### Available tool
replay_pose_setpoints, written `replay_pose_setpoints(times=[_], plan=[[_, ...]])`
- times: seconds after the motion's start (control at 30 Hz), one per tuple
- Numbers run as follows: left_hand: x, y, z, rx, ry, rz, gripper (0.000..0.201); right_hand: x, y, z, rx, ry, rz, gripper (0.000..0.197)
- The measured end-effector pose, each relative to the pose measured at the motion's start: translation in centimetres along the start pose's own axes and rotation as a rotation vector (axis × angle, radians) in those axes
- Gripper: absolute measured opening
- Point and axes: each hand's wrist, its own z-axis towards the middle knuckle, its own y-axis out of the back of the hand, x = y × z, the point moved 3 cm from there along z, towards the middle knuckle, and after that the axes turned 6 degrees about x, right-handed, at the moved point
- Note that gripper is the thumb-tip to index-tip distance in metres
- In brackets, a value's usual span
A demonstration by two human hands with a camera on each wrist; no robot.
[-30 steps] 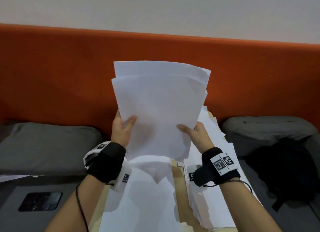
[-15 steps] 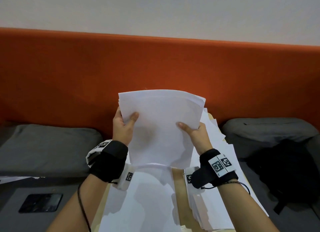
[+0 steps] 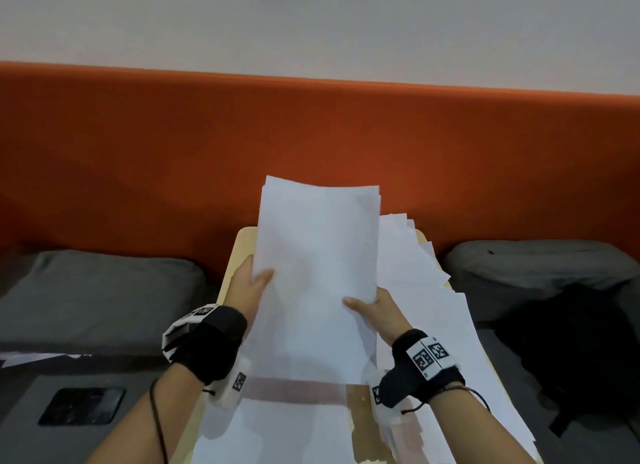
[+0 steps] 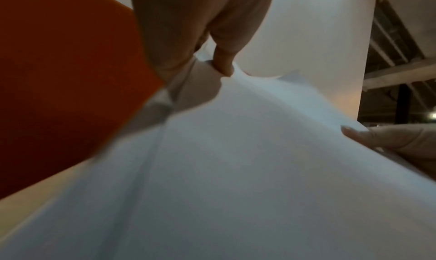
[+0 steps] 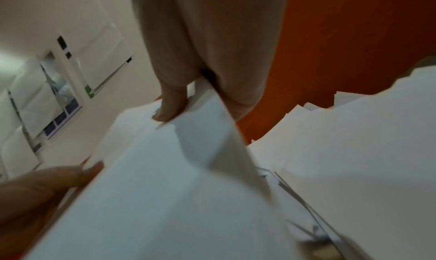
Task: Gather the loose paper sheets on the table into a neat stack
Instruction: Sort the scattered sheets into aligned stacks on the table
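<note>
A bundle of white sheets (image 3: 317, 273) is held tilted above the narrow pale wooden table (image 3: 239, 252), its lower edge just over the tabletop. My left hand (image 3: 247, 290) grips the bundle's left edge, thumb on the front face. On the right edge, my right hand (image 3: 372, 307) pinches it the same way. The wrist views show each thumb pressed on the bundle (image 4: 235, 170) (image 5: 165, 189) with the fingers behind. A fanned, uneven pile of loose sheets (image 3: 426, 307) lies along the table's right side. More sheets (image 3: 277, 429) lie flat near the front edge.
An orange padded backrest (image 3: 138, 152) runs behind the table. Grey cushions (image 3: 97, 290) (image 3: 540, 262) flank it left and right, with a black bag (image 3: 581, 352) on the right. A dark phone (image 3: 83, 406) lies on the grey surface at the lower left.
Both hands have brought the bundle down from chest height toward the table. Its sheets, offset at the top a second ago, now line up more closely.
</note>
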Motion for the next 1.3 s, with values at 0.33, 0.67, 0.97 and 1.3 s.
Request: replay_pose_setpoints(times=[0.33, 0.67, 0.97, 1.3], plan=[[9.9, 0.7, -3.0, 0.054, 0.338, 0.346, 0.027, -9.1, -1.6, 0.3, 0.090, -0.291, -0.381, 0.050], [2.2, 1.5, -0.3, -0.043, -0.049, 0.072, 0.033, 0.4, -0.1, -0.4, -0.106, 0.136, 0.031, 0.025], [-1.7, 1.0, 0.1, -0.102, -0.241, -0.064, 0.038, 3.3, 0.3, -0.2, -0.140, 0.288, 0.122, 0.027], [-5.0, 1.8, 0.3, -0.243, -0.347, -0.088, 0.029, 6.1, 0.5, -0.1, -0.152, 0.324, 0.157, 0.012]])
